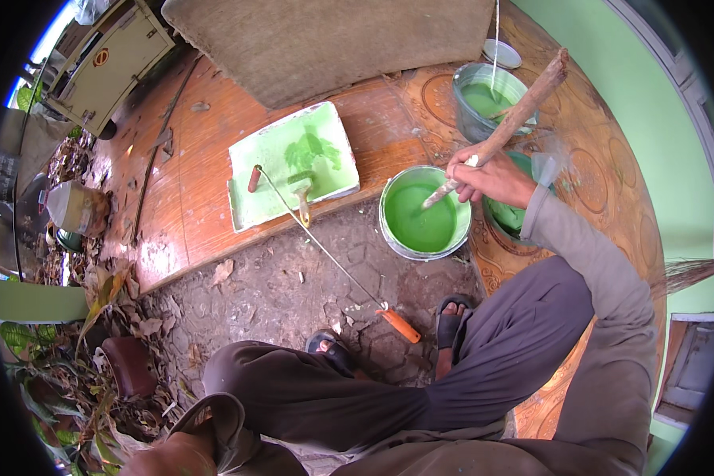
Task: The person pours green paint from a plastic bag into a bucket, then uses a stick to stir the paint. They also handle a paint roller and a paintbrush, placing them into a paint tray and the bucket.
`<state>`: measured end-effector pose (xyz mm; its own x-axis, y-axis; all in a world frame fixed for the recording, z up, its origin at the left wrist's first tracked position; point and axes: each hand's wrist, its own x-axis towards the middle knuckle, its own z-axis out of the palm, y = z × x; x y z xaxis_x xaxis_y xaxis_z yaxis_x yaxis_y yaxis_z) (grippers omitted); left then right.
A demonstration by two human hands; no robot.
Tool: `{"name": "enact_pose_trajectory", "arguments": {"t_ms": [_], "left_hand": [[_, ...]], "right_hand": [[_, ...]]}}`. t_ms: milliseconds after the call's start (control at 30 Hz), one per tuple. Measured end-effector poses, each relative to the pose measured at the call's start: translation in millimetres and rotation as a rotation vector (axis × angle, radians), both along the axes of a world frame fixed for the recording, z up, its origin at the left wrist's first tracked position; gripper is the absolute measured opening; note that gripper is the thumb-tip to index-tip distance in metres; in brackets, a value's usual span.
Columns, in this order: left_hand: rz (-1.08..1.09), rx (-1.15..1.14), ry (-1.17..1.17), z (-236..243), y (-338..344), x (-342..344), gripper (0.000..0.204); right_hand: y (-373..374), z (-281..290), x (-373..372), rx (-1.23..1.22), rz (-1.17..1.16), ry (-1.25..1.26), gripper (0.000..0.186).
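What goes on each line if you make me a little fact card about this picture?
Right hand: gripping a wooden stick
Stick tip: over or in green paint, hard to tell
Paint holder: round bucket
Left of bucket: paint tray with a brush
Long tool: orange handle, thin rod crossing the tray's edge
Left hand: partly seen, grip unclear

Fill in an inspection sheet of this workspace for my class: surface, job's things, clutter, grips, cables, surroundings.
Surface: brown tiles, beside dirty grey paving.
Job's things: stick, lower end inside a bucket of green paint; pale-green tray holding a brush; orange-handled rod reaching across its edge.
Clutter: dry leaves on the paving.
Grips: right grip closed around the stick; left grip mostly cut off, state unclear.
Cables: none certain; a thin dark strip lies on the tiles, kind unclear.
Surroundings: green wall right, leafy plants left.
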<state>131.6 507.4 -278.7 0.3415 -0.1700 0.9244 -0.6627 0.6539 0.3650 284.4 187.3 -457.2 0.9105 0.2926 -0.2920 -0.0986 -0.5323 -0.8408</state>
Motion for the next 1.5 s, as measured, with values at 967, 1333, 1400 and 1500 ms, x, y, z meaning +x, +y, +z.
{"name": "enact_pose_trajectory", "arguments": {"t_ms": [967,1333,1400,1500], "left_hand": [[0.561,1.425,1.551,-334,73,184,0.059],[0.162,0.731,1.753,-370,105,190,0.023],[0.088,0.68,1.7,-364,112,183,0.019],[0.163,0.73,1.633,-338,103,171,0.021]], "right_hand": [[4,6,-7,0.075,0.01,0.092,0.026],[-2,2,-3,0.074,0.049,0.111,0.023],[-1,-4,-1,0.083,0.044,0.068,0.022],[-4,5,0,0.002,0.025,-0.044,0.029]]}}
